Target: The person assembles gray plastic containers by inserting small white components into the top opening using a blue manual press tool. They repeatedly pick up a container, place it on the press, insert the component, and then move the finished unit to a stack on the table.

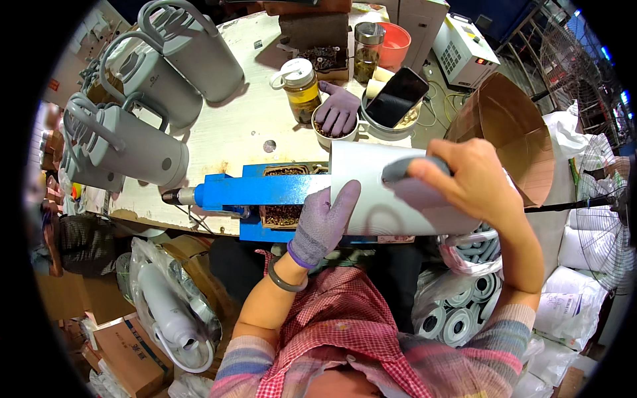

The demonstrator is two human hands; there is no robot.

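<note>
The right hand (474, 182) covers part of the grey handle (411, 169), and its fingertips are hidden. The gloved left hand (323, 222) hides part of the white jug (371, 199). The blue fixture (255, 191) disappears inside the jug. Bowl (330, 136) contents lie hidden under a spare glove (338, 109).

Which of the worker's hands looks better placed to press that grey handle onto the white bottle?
Probably the right hand: it already grips the grey handle against the white bottle. The gloved left hand lies flat on the bottle beside the blue fixture, apparently steadying it.
</note>
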